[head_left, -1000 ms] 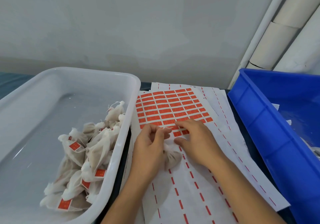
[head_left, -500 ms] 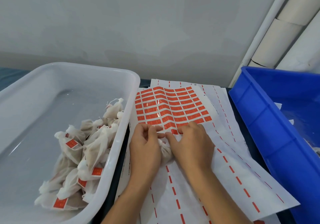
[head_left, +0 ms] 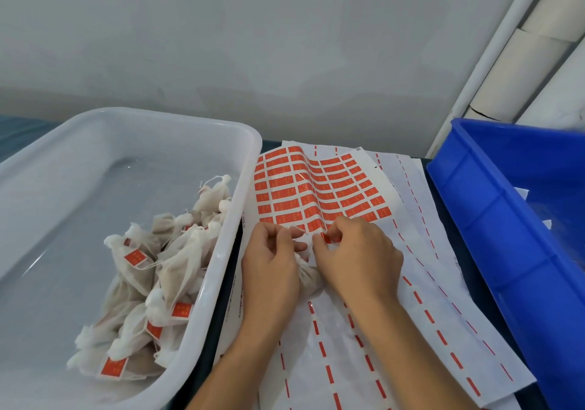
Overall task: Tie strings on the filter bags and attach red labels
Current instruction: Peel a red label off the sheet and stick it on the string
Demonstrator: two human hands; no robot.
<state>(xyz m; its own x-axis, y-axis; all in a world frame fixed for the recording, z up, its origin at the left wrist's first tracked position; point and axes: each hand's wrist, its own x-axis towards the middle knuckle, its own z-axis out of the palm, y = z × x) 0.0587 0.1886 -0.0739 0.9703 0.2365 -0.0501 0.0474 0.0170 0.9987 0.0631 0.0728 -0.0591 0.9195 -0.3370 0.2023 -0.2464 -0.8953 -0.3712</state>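
The sheet of small rectangular labels [head_left: 319, 188] shows a grid of orange-red rectangles parted by white lines. The spent backing sheets [head_left: 357, 356] beneath are white with dashed red lines running lengthwise. The rectangular plastic tub [head_left: 177, 131] is translucent white. The tied filter bags [head_left: 152, 286] in it are off-white to pale beige, several bearing orange-red tags. The plastic crate [head_left: 493, 219] is solid bright blue. The wall [head_left: 253, 36] is plain pale grey. The pipes [head_left: 538, 45] are white.

Two bare forearms, left hand [head_left: 272, 270] and right hand [head_left: 357, 261] ungloved, no sleeves, rings or watch.
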